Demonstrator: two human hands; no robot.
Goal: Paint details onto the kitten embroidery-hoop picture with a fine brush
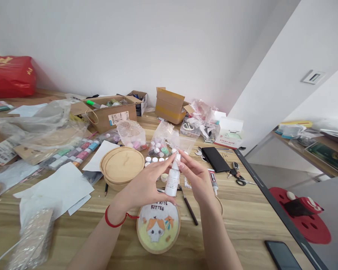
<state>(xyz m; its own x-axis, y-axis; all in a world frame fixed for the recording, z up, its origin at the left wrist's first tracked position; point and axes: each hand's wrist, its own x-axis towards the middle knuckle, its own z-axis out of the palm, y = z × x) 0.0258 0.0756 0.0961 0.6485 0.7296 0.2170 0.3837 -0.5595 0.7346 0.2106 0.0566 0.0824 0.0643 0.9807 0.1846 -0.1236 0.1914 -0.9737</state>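
A white bottle [173,182], slightly tilted, occupies the frame's center, just above the hooped kitten picture [157,230]. The left hand [143,185] grasps its body; the right hand [197,176] pinches its top. Good practice: steady the base, squeezing lightly.

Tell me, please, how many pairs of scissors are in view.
2: black-handled scissors near the right edge of the table, and white-handled scissors farther back, left of the sticky-note box. Others may be hidden.
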